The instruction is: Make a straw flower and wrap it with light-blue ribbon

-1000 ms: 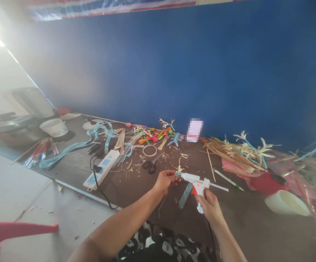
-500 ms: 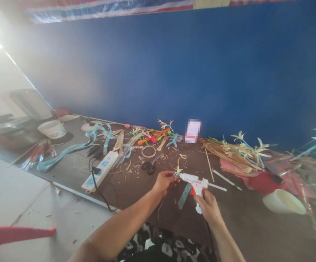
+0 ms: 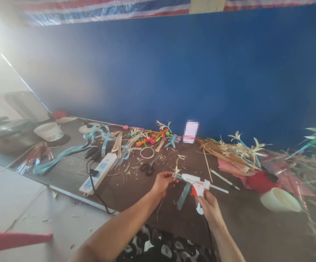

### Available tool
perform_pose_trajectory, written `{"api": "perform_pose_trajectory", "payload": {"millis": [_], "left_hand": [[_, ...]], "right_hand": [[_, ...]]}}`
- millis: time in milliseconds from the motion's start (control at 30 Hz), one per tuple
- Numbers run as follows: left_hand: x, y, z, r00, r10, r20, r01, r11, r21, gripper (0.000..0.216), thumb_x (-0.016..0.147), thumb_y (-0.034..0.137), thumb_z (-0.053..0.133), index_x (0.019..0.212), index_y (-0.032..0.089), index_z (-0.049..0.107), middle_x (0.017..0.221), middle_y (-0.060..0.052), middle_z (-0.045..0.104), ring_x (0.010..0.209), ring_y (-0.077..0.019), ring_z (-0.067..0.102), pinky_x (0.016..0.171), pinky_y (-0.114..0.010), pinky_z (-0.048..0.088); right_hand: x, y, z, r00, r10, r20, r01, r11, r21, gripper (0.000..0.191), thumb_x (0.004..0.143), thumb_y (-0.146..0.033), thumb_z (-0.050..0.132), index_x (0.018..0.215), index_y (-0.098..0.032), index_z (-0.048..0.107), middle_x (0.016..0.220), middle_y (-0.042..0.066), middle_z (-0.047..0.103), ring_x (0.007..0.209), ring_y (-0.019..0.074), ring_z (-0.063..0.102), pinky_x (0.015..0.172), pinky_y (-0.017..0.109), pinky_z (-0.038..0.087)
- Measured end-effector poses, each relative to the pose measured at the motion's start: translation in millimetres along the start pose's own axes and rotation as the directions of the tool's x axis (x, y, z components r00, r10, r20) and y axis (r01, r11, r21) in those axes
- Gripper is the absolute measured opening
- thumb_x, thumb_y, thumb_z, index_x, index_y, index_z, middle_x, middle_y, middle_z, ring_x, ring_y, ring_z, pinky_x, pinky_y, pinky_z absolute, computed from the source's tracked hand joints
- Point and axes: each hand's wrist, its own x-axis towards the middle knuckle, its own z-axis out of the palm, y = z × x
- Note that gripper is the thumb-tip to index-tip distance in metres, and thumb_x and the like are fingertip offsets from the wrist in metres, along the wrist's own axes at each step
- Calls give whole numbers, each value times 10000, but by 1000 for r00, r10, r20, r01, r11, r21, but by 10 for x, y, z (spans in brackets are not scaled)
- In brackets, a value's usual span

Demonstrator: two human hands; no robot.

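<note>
While right hand (image 3: 209, 207) grips glue gun (image 3: 194, 182) | left hand (image 3: 162, 183) pinches straw flower (image 3: 176, 171)

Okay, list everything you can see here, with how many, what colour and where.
glue gun: one, white with a red trigger, in the right hand, nozzle at the straw piece
straw piece: one, pale tan, pinched in the left hand
power strip: one, white, left part of the table
scissors: one pair, black, behind the left hand
tape ring: one, clear, beyond the scissors
ribbon: one long strip, light blue, far left
straw pile: one heap, tan, right rear
cup: one, white, on its side, right
table: one, dark brown
left hand: one
right hand: one
</note>
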Motion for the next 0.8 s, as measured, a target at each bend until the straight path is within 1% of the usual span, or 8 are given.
{"api": "perform_pose_trajectory", "payload": {"millis": [200, 333, 467, 533, 667, 800], "left_hand": [[9, 1, 8, 1000, -13, 6, 14, 999, -30, 220, 553, 134, 680, 760, 96, 619, 671, -65, 641, 608, -132, 602, 470, -181, 431], [21, -17, 0, 1000, -10, -4, 10, 1000, -29, 206, 561, 125, 672, 758, 106, 614, 646, -46, 630, 609, -131, 603, 471, -182, 435], [31, -28, -8, 1000, -11, -3, 11, 1000, -19, 205, 574, 138, 670, 770, 107, 618, 681, -59, 640, 622, -134, 608, 473, -182, 438], [25, -21, -6, 1000, -23, -4, 23, 999, -24, 217, 567, 144, 679, 771, 106, 617, 690, -64, 645, 626, -138, 611, 476, -184, 438], [9, -5, 3, 1000, -29, -7, 28, 999, -30, 224, 554, 132, 681, 765, 104, 612, 656, -57, 638, 617, -137, 609, 482, -189, 437], [1, 6, 12, 1000, -16, -2, 16, 999, -28, 218, 560, 141, 672, 765, 99, 612, 657, -58, 635, 610, -135, 603, 473, -188, 432]], "right_hand": [[-16, 25, -21, 1000, 0, 19, 0, 1000, -5, 158, 622, -269, 510, 530, -180, 417, 442, -63, 403, 401, 81, 392, 396, 199, 316], [-10, 46, 8, 999, -25, -27, 26, 999, 28, 159, 603, -281, 512, 522, -176, 425, 427, -57, 403, 388, 79, 377, 376, 197, 303], [-2, 53, 65, 998, 4, -71, -4, 1000, 4, 141, 566, -286, 502, 513, -184, 420, 403, -62, 393, 371, 82, 370, 357, 197, 285], [-1, 49, 77, 998, 10, -60, -11, 1000, -2, 140, 563, -289, 498, 510, -186, 419, 403, -65, 388, 370, 82, 370, 358, 197, 282], [15, 61, 71, 999, 5, -53, -3, 999, 39, 141, 573, -302, 493, 528, -185, 428, 409, -69, 380, 366, 79, 360, 357, 198, 276], [47, 101, 75, 999, -7, -46, 7, 1000, 0, 150, 567, -298, 507, 523, -187, 415, 409, -70, 383, 374, 80, 362, 360, 197, 275]]}}
